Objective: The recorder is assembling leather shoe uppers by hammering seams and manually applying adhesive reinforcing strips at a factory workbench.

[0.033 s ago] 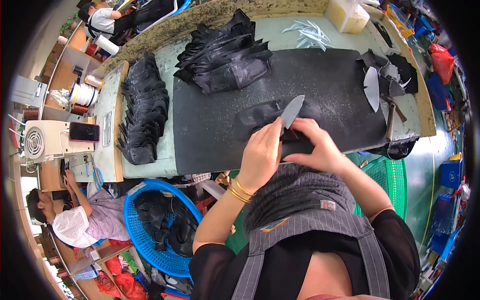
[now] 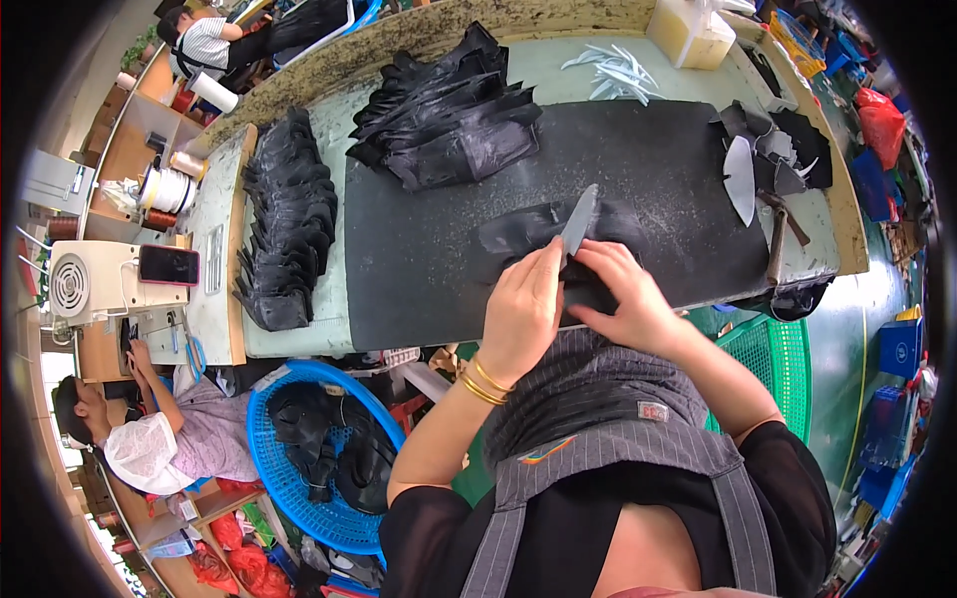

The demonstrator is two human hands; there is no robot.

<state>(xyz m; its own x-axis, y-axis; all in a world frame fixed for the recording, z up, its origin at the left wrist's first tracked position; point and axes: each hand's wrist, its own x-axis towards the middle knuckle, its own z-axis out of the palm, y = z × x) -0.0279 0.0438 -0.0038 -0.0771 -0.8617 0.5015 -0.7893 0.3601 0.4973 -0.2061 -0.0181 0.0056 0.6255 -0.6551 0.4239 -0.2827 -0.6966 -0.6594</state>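
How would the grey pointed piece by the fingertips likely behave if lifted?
The grey pointed piece is probably stiff, since it juts beyond the left hand without visible droop. It may be light, as it looks thin. Its flat, leaf-like outline suggests it wouldn't roll.

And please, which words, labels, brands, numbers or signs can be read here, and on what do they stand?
Apron label: printed characters, which I do not copy.
Blue bin at far right: pale mark, too small to read.
I can make out no other text.

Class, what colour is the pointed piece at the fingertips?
The pointed piece is grey, best seen in the head view.
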